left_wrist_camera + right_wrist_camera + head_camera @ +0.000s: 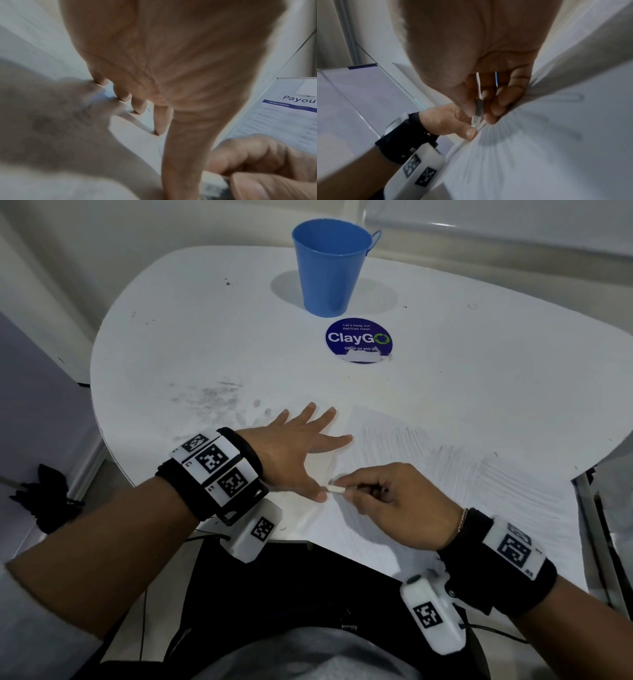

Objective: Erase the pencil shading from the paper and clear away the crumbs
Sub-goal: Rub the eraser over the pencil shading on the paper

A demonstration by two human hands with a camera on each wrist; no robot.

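Note:
A white sheet of paper [445, 474] with grey pencil shading [394, 446] lies at the near right of the white table [239, 337]. My left hand [301, 450] lies flat with spread fingers, pressing the paper's left edge and the table. My right hand [387, 494] pinches a small white eraser [337, 491] between thumb and fingers, its tip at the paper's left edge beside my left thumb. The right wrist view shows the eraser [476, 119] in my right hand [481, 105], low over the shaded paper [539, 148]. In the left wrist view my left hand [154, 81] has straight fingers on the table.
A blue metal bucket [330, 266] stands at the back of the table. A round blue "ClayGo" sticker [358, 341] lies in front of it. Grey smudges [212, 398] mark the tabletop left of my left hand. The table's near edge runs under my wrists.

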